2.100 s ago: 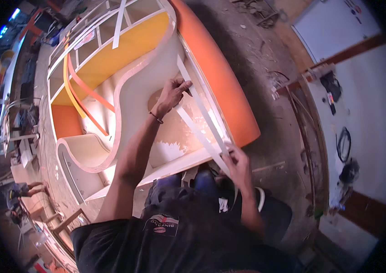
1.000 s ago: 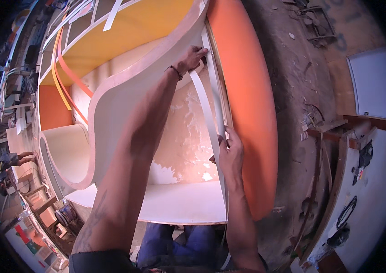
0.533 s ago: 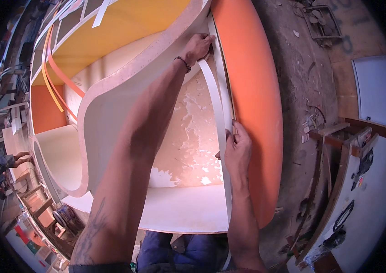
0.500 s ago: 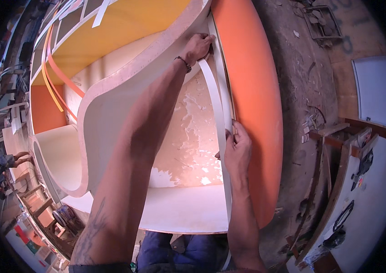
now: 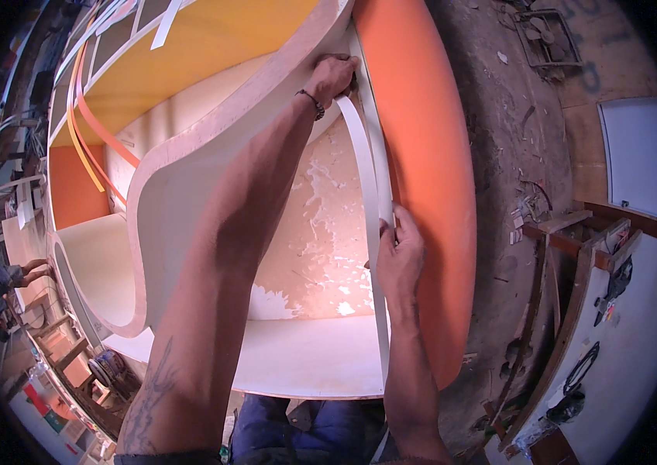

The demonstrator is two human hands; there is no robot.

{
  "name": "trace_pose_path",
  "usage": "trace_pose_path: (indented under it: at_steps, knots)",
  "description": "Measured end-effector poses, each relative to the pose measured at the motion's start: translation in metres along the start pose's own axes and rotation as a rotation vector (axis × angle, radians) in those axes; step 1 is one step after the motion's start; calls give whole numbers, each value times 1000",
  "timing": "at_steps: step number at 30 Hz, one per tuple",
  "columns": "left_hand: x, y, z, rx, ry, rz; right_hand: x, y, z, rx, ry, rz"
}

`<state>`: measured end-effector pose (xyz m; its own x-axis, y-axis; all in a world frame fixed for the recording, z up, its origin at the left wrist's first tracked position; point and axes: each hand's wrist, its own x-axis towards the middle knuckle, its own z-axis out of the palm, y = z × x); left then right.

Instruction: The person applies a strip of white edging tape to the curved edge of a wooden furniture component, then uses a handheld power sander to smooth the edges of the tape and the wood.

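Note:
A long white edging strip (image 5: pixel 359 146) runs beside the narrow pale edge (image 5: pixel 376 139) of a curved furniture piece, next to its rounded orange side panel (image 5: pixel 429 170). My left hand (image 5: pixel 334 76), with a dark bracelet at the wrist, is closed at the far end of that edge. The strip comes out from beneath its curled fingers, which partly hide how they grip it. Nearer to me, my right hand (image 5: pixel 402 254) pinches the strip between thumb and fingers against the edge. Below that hand the strip hangs on toward my legs.
A wavy white-sided partition (image 5: pixel 189 186) with a bare wooden edge stands left of my left forearm. Loose orange and yellow strips (image 5: pixel 84 124) drape over the yellow compartment. Wooden frames (image 5: pixel 569 240) stand at right on the littered floor. Another person (image 5: pixel 7 291) is at far left.
The view has shifted slightly. My left hand's fingers look more curled in at the far end. My right hand keeps its pinch at nearly the same place.

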<state>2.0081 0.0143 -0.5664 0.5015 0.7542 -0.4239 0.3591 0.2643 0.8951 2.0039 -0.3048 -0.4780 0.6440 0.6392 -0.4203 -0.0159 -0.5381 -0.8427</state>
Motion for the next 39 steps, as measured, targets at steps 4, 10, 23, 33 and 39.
trace_pose_path:
  at_steps: [4,10,23,33,39]
  knots:
    - [7,-3,4,-11,25,18,8,29,0,-308,112,-316]
    - [3,0,12,-38,83,-27,7,12,2,-96,19,-112]
    - [11,-8,13,-33,151,14,12,41,3,-133,9,-194]
    - [8,-8,10,-16,115,-18,12,38,-2,13,-35,-82]
    - [4,-6,11,-64,99,-18,13,35,-3,-8,-32,-122]
